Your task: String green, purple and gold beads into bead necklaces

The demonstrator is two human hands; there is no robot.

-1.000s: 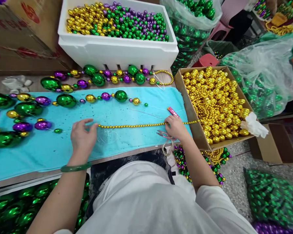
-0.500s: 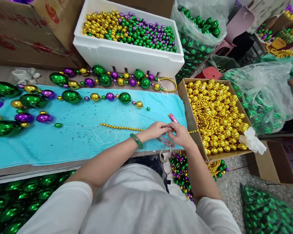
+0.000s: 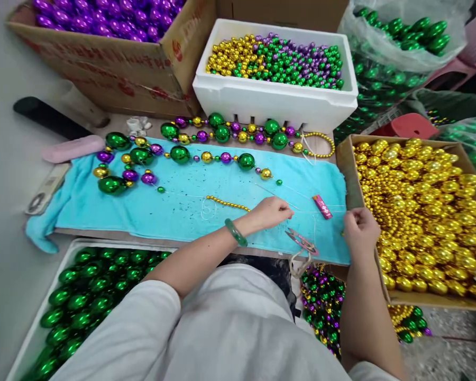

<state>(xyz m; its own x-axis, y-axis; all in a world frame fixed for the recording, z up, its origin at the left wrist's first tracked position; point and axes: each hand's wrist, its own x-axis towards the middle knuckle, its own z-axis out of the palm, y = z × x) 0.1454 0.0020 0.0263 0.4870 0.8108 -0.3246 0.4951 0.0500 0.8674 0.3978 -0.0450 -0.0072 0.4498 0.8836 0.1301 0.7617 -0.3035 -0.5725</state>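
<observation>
My left hand (image 3: 273, 211), a green bangle (image 3: 236, 233) at its wrist, is closed above the turquoise towel (image 3: 190, 217). A strand of small gold beads (image 3: 228, 202) runs under this hand; its far end and the fingertips' grip are hidden. At the towel's right edge, my right hand (image 3: 362, 228) is closed in a pinch, where fine clear thread (image 3: 335, 211) reaches its fingers. Between the hands lie pink-handled scissors (image 3: 303, 242) and a small pink packet (image 3: 322, 207). A string of large green, gold and purple beads (image 3: 180, 154) lies across the towel.
A carton of gold beads (image 3: 416, 211) stands close on the right. Behind the towel are a white foam box (image 3: 269, 90) of mixed beads and a carton of purple beads (image 3: 103, 58). A tray of green beads (image 3: 87, 296) sits at front left.
My hands, together before, have come apart; the right moved toward the gold carton. The scissors now lie uncovered on the towel's near edge. My view has swung left.
</observation>
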